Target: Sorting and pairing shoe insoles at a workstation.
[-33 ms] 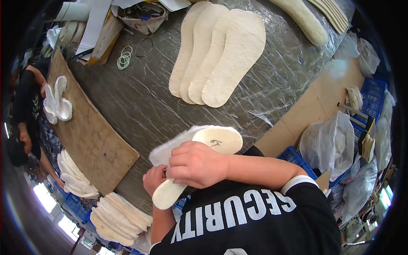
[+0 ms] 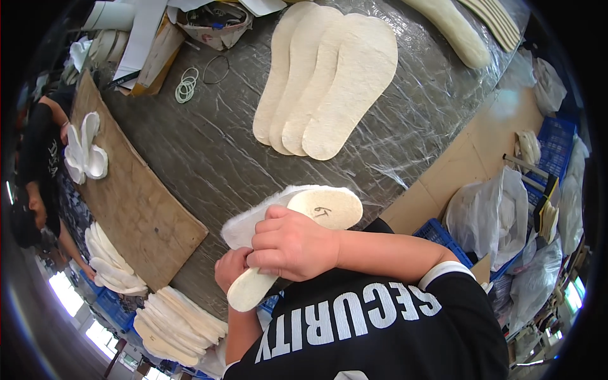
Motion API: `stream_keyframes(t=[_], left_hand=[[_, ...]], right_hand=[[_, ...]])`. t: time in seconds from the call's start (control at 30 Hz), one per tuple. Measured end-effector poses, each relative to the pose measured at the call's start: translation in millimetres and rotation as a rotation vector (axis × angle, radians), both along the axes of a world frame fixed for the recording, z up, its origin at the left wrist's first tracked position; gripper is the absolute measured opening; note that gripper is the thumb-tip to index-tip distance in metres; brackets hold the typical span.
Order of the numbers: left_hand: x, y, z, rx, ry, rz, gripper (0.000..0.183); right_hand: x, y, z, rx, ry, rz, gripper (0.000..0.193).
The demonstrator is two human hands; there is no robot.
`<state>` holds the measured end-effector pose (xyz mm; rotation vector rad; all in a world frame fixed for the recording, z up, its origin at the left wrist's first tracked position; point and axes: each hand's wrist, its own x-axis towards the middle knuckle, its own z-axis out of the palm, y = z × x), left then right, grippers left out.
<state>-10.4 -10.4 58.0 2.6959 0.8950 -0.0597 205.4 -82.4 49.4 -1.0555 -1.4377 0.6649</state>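
My right hand (image 2: 292,246) is closed round the narrow middle of a cream insole (image 2: 329,208) with a dark handwritten mark on its wide end. The insole's narrow end sticks out below my fingers. Against its other end my left hand (image 2: 232,268) is closed, its fingertips partly hidden behind my right hand. Behind the marked insole shows a white fleecy insole (image 2: 250,221); whether it is held too or rests on the table I cannot tell. Farther off, several large cream insoles (image 2: 351,82) lie fanned out, overlapping, on the plastic-covered table (image 2: 209,133).
A brown board (image 2: 136,190) carries white insoles (image 2: 85,149) at the left. Stacked insoles (image 2: 177,323) stand at the lower left, near a co-worker's arm (image 2: 73,250). Rubber bands (image 2: 185,87) and a scrap-filled container (image 2: 215,35) lie at the back. Plastic bags (image 2: 487,212) and blue crates (image 2: 556,149) are at the right.
Both hands and the held insole keep nearly the same place. The whole picture shifts only very slightly.
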Motion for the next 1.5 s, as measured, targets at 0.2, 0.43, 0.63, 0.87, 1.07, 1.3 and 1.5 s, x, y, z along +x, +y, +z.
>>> stream_keyframes(t=[0.2, 0.43, 0.63, 0.87, 1.07, 1.3, 1.5], left_hand=[[61, -2, 11, -0.423, -0.046, -0.037, 0.043], [66, 0, -11, -0.215, -0.068, -0.157, 0.045], [63, -3, -20, -0.146, -0.057, -0.239, 0.040], [65, -8, -19, -0.209, -0.020, -0.217, 0.034], [63, -13, -20, -0.183, 0.043, -0.240, 0.042], [56, -14, -25, -0.134, 0.077, -0.308, 0.049], [64, -5, -13, -0.295, 0.169, -0.266, 0.070]], right_hand=[[-8, -1, -7, 0.023, -0.116, -0.024, 0.031], [31, -52, -2, -0.494, -0.559, -0.124, 0.087], [20, -68, -15, -0.609, -0.584, -0.233, 0.094], [23, -48, -12, -0.600, -0.511, -0.246, 0.076], [26, -57, -29, -0.338, -0.355, -0.273, 0.032], [24, -72, -37, -0.081, -0.071, -0.295, 0.025], [22, -64, -23, -0.376, -0.332, -0.365, 0.057]])
